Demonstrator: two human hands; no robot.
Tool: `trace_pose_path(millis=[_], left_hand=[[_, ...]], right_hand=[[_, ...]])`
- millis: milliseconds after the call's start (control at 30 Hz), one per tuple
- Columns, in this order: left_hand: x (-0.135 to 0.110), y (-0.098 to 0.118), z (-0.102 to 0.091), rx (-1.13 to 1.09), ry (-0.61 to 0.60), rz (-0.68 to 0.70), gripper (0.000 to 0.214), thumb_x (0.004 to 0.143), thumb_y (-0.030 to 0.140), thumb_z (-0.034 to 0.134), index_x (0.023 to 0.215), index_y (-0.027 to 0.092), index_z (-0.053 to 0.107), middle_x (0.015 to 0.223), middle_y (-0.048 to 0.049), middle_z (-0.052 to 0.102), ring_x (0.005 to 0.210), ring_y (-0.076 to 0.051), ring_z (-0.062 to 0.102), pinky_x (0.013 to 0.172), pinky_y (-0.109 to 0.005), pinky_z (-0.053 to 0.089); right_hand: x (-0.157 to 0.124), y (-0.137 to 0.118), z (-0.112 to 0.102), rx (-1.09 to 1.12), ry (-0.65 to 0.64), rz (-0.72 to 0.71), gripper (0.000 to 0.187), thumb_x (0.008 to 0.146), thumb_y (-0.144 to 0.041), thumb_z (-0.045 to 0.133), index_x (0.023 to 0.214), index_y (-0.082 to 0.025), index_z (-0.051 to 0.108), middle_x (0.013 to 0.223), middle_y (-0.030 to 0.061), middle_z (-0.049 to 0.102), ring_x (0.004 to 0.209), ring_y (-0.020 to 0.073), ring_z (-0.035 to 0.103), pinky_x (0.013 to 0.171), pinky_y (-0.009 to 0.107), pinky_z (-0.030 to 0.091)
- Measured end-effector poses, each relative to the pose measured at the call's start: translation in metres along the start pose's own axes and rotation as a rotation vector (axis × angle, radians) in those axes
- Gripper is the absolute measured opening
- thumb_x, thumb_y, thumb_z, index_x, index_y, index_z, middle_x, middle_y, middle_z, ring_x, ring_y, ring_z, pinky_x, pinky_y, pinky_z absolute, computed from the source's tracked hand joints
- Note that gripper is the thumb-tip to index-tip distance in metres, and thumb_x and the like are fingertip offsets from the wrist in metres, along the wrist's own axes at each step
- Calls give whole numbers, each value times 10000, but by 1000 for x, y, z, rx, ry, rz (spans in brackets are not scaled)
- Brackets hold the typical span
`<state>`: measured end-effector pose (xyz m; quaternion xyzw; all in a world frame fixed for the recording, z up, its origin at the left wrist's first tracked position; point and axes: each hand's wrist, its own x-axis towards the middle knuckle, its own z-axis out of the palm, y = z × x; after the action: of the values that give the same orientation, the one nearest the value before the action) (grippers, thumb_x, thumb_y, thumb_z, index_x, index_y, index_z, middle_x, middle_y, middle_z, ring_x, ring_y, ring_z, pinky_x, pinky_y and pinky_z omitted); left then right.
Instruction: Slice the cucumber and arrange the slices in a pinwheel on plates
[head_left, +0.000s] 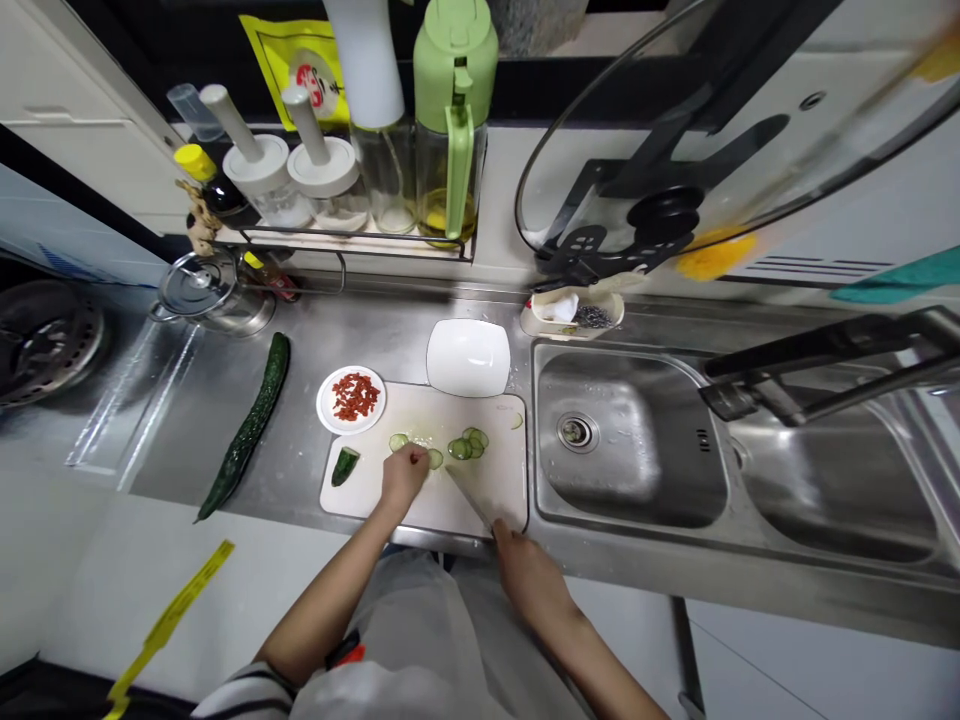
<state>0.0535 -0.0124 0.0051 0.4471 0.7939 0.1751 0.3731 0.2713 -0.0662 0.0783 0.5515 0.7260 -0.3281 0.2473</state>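
Observation:
My right hand [525,568] is wrapped round the handle of a kitchen knife [471,498], whose blade slants up and left across the white cutting board [420,512]. My left hand [403,478] is over the board with its fingers curled together; whatever may be in them is hidden. Right beside its fingertips lies a cucumber slice [435,459], and another slice [398,440] is just above. A small heap of cucumber slices [466,444] lies beyond the knife tip. A single thin slice [517,421] is near the board's right edge. On the left rests a cut cucumber end [346,466].
A plate [322,410] of chopped red pieces overlaps the board's upper left corner. Behind the board stands a white dish [469,355]. A whole cucumber [247,435] lies left, a lidded pot [214,290] behind it. The double sink [634,440] is right; bottles line a shelf [360,240].

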Motion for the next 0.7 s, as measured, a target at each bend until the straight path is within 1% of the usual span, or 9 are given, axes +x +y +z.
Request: trace_pose_path(millis=[100, 200, 300, 400, 700], left_hand=[[-2, -4, 1, 35, 30, 52, 158, 790, 181, 512, 741, 199, 661, 672, 10, 648, 646, -114, 571, 639, -206, 369], [-1, -6, 4, 48, 42, 72, 167, 795, 174, 499, 746, 199, 656, 683, 9, 650, 642, -110, 568, 634, -202, 363], [1, -6, 5, 44, 49, 58, 169, 795, 181, 499, 756, 197, 663, 694, 3, 656, 643, -109, 569, 638, -201, 365], [2, -6, 5, 37, 44, 28, 164, 791, 188, 510, 760, 198, 670, 703, -3, 664, 656, -116, 579, 648, -206, 372], [4, -6, 5, 26, 27, 7, 166, 786, 189, 519, 752, 199, 681, 704, -5, 674, 674, -120, 596, 663, -209, 381]], right_hand=[[8, -7, -2, -30, 29, -3, 411, 854, -5, 282, 1153, -155, 520, 943, 125, 677, 880, 217, 665, 660, 250, 453], [17, -15, -4, -60, 41, -9, 403, 864, -16, 303, 1182, -160, 506, 942, 131, 676, 879, 207, 667, 658, 237, 456], [23, -22, -7, -87, 64, -33, 420, 856, -10, 311, 1210, -149, 490, 940, 137, 674, 874, 204, 667, 657, 235, 458], [26, -26, -9, -99, 88, -50, 407, 859, -10, 311, 1199, -138, 493, 923, 137, 673, 881, 201, 665, 662, 230, 457], [28, -30, -8, -82, 81, -49, 426, 846, 1, 301, 1197, -138, 499, 926, 132, 675, 870, 210, 666, 644, 241, 456]])
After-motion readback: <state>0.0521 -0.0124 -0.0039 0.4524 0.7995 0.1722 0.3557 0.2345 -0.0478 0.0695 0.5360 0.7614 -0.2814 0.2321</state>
